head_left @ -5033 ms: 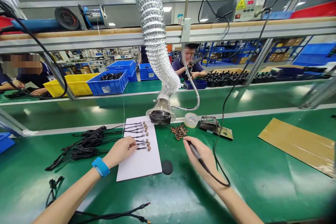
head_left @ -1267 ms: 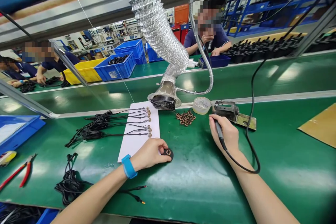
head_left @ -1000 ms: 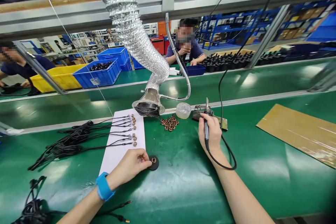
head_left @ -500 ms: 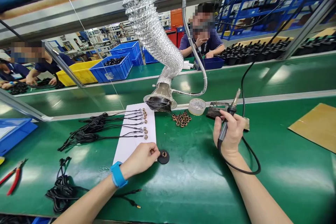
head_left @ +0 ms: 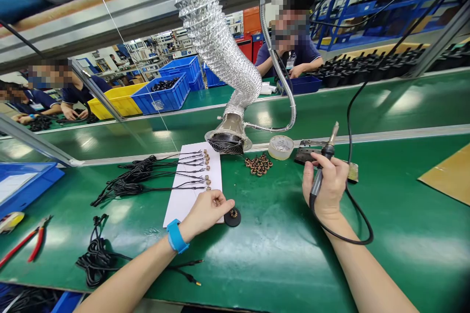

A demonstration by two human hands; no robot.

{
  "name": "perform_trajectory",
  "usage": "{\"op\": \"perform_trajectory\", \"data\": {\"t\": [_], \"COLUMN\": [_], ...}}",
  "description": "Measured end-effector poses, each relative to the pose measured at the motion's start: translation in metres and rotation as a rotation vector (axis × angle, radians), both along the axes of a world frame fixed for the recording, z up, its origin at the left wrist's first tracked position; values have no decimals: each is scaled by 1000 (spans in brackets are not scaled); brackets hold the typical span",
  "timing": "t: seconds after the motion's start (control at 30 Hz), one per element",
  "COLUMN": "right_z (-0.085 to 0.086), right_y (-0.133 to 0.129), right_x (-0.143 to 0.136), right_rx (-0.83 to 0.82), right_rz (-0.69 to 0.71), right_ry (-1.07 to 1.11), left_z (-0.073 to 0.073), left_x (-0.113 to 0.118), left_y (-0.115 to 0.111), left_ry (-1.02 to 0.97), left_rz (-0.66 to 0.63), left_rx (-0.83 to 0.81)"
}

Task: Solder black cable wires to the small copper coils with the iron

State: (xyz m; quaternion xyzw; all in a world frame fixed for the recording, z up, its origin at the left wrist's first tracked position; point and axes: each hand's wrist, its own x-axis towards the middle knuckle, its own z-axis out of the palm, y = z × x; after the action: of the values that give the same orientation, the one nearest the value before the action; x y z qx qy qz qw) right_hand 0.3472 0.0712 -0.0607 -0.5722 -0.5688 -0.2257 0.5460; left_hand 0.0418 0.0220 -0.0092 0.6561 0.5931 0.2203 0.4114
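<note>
My left hand (head_left: 211,209) has its thumb and fingers pinched at the edge of a small black disc (head_left: 232,218), which bears a ring of copper-coloured pins. Whatever lies between those fingertips is too small to make out. My right hand (head_left: 327,186) grips a soldering iron (head_left: 317,181), its metal tip pointing up. Beside my left hand, a white sheet (head_left: 176,208) carries the wire ends of several black cables (head_left: 137,176) with small metal parts. A pile of copper-coloured parts (head_left: 259,164) lies behind the disc, near a round clear container (head_left: 281,147).
A fume duct (head_left: 229,129) hangs over the back of the green bench. A metal stand (head_left: 306,154) is behind my right hand. Red pliers (head_left: 38,239), a cable coil (head_left: 93,259) and a blue tray (head_left: 36,183) are at left. People sit across the line.
The whole view has shifted slightly. My left hand has moved a little up and over the disc's edge. My right hand still holds the iron.
</note>
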Motion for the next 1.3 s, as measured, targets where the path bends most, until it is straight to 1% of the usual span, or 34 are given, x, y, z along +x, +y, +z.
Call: {"op": "perform_trajectory", "data": {"t": [0.07, 0.13, 0.2, 0.47, 0.57, 0.63, 0.7, 0.8, 0.93, 1.1, 1.2, 1.3], "right_z": [-1, -1, -2, 0, 0, -1, -2, -3, -3, -1, -1, -1], "right_y": [0, 0, 0, 0, 0, 0, 0, 0, -1, -2, -1, -1], "right_x": [0, 1, 1, 0, 0, 1, 1, 2, 1, 0, 0, 0], "right_rx": [-9, -15, -16, -3, -5, -3, -1, -9, -45, -60, -85, -84], "right_rz": [1, -4, -10, -6, -18, -28, -29, -20, -7, -7, -9, -3], "right_ry": [7, 13, 16, -7, 2, -2, -6, 3, 33, 61, 76, 84], "left_z": [3, 3, 3, 1, -1, -2, -1, -1, -2, -6, -8, -9], "left_x": [2, 5, 6, -4, -6, -7, -7, -6, -5, -8, -11, -12], "left_y": [3, 6, 8, 12, 11, 9, 6, 1, -4, -4, -4, -6], "left_ry": [2, -18, -24, 15, -3, -15, 8, 38, 1, -83, -103, -54], "left_rz": [-35, -72, -92, -191, -217, -198, -150, -99, -109, -132, -159, -168], "left_rx": [-29, -91, -118, -110, -112, -94, -71, -94, -151, -209, -196, -151]}}
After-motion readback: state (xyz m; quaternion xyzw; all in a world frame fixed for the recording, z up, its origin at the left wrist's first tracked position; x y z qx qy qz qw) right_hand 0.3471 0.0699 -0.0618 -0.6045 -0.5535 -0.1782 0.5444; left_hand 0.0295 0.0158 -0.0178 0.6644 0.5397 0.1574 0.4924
